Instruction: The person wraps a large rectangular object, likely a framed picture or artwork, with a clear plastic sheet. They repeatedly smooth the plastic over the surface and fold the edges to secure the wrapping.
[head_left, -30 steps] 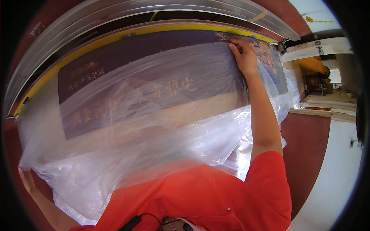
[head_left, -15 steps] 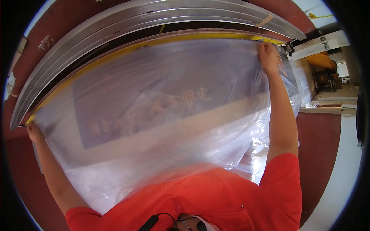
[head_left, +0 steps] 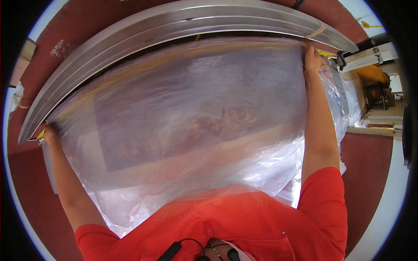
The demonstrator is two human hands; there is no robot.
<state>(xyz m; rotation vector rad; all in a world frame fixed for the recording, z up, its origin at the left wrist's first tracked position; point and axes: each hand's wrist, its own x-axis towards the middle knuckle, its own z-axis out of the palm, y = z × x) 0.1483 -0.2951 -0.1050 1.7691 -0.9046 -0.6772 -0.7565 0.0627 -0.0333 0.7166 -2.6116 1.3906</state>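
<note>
The person in the red shirt stands with both arms stretched wide, holding a large clear plastic sheet [head_left: 191, 130] spread across a big flat panel [head_left: 130, 143] with a dark printed band and pale border, seen blurred through the film. The left hand [head_left: 50, 134] grips the sheet's far left corner, fingers closed around the plastic edge, beside a bit of yellow trim. The right hand [head_left: 311, 58] pinches the far right corner, fingers curled shut over the film near the end of the long metal rail [head_left: 174, 24] that runs along the far side. The sheet's near edge hangs crumpled against the person's chest. Dark red floor [head_left: 365, 174] shows on the right.
</note>
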